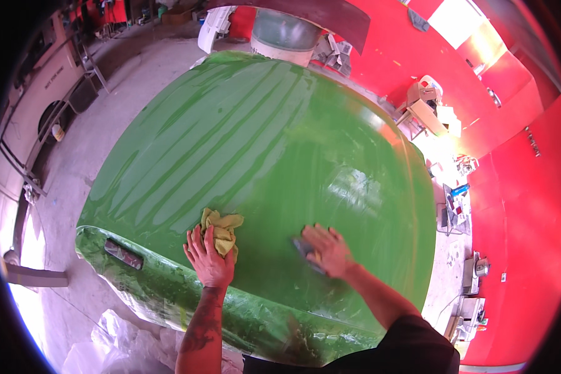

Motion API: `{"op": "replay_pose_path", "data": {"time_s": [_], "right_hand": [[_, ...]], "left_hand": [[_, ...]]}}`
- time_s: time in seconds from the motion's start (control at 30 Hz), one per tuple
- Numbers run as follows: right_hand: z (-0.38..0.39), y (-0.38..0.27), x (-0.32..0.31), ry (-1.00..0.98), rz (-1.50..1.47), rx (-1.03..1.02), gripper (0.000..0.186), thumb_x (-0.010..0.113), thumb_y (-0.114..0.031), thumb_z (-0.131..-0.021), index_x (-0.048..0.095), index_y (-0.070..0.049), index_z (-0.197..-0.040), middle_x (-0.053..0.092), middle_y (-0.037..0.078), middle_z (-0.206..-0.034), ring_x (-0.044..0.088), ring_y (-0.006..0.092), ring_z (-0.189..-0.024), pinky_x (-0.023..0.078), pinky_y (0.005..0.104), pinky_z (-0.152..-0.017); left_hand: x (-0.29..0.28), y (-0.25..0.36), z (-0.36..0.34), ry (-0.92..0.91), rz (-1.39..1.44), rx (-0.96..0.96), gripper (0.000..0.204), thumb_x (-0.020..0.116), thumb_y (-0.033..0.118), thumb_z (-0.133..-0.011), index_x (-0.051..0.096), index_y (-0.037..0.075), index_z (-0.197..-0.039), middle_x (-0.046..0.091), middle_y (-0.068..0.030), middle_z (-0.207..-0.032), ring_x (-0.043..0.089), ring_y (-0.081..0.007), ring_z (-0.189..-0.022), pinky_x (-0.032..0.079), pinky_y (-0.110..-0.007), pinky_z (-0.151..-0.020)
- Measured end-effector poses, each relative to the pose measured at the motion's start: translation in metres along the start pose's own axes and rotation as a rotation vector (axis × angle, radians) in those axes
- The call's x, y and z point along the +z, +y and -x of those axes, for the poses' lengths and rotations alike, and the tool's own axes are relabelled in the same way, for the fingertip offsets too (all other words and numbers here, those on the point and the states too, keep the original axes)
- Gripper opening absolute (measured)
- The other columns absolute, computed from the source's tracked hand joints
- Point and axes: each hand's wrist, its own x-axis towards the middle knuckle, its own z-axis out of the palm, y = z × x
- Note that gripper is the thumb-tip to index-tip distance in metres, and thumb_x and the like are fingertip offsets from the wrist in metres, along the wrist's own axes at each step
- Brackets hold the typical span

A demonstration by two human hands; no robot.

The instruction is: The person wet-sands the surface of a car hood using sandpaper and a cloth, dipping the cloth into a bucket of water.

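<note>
A large, smooth green vehicle panel (255, 187), like a hood or roof, spreads out in front of me, with pale wet-looking streaks over its left half. My left hand (212, 258) rests near its front edge, fingers spread, with a crumpled yellow cloth (223, 229) bunched at its thumb side; the thumb is hidden by the cloth. To the right, my right hand (331, 250) presses a flat dark grey sanding pad (306, 254) against the green surface. That hand is slightly blurred, and its palm hides part of the pad.
Clear plastic sheeting (115, 343) lies at the lower left. A dark rectangular recess (124, 254) sits in the panel's near-left edge. Beyond the far edge stands a large tub (285, 37). A red wall (517, 230) runs along the right, with a cardboard box (425, 103) before it.
</note>
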Motion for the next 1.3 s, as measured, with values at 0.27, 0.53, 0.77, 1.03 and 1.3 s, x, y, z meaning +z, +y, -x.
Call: {"op": "replay_pose_path", "data": {"time_s": [0.27,0.53,0.77,1.03,1.3], "right_hand": [[-0.066,0.047,-0.02,0.284,-0.169,0.071,0.047,0.054,-0.023,-0.095,0.048,-0.009,-0.14,0.054,0.013,-0.138,0.05,0.029,-0.129,0.041,0.04,-0.104],[0.004,0.114,-0.104,0.633,-0.722,0.518,0.042,0.056,-0.024,-0.095,0.053,-0.006,-0.133,0.063,0.016,-0.097,0.058,0.0185,-0.09,0.046,0.0324,-0.082],[0.016,0.054,-0.032,0.292,-0.579,0.325,0.06,0.054,-0.013,-0.092,0.034,-0.009,-0.148,0.047,0.02,-0.143,0.046,0.0362,-0.132,0.038,0.0447,-0.108],[0.111,-0.054,0.036,-0.106,-0.027,0.177,0.071,0.051,-0.046,-0.094,0.028,-0.013,-0.152,0.027,0.009,-0.158,0.022,0.0322,-0.146,0.017,0.0543,-0.117],[-0.082,0.103,0.007,0.344,-0.031,0.553,0.066,0.041,-0.048,-0.099,0.027,-0.011,-0.152,0.029,0.008,-0.157,0.026,0.0315,-0.145,0.02,0.0529,-0.116]], "left_hand": [[0.002,-0.001,0.003,-0.006,-0.009,0.006,0.072,0.069,0.033,-0.08,0.038,0.016,-0.143,0.036,-0.0157,-0.145,0.029,-0.0427,-0.139,0.024,-0.062,-0.11],[0.003,-0.001,0.004,0.021,-0.022,0.002,0.074,0.07,0.035,-0.079,0.038,0.017,-0.143,0.036,-0.0144,-0.146,0.029,-0.0414,-0.139,0.024,-0.062,-0.109],[0.001,0.0,0.004,0.02,-0.016,0.004,0.072,0.069,0.036,-0.08,0.039,0.017,-0.143,0.036,-0.0152,-0.145,0.03,-0.0426,-0.138,0.025,-0.062,-0.109],[0.003,0.0,0.002,0.018,-0.036,0.025,0.071,0.067,0.037,-0.081,0.039,0.016,-0.143,0.036,-0.0151,-0.145,0.031,-0.0432,-0.138,0.026,-0.063,-0.109],[0.007,0.0,0.004,0.036,-0.098,0.054,0.067,0.067,0.038,-0.085,0.041,0.013,-0.141,0.041,-0.0152,-0.143,0.036,-0.0397,-0.135,0.028,-0.054,-0.11]]}}
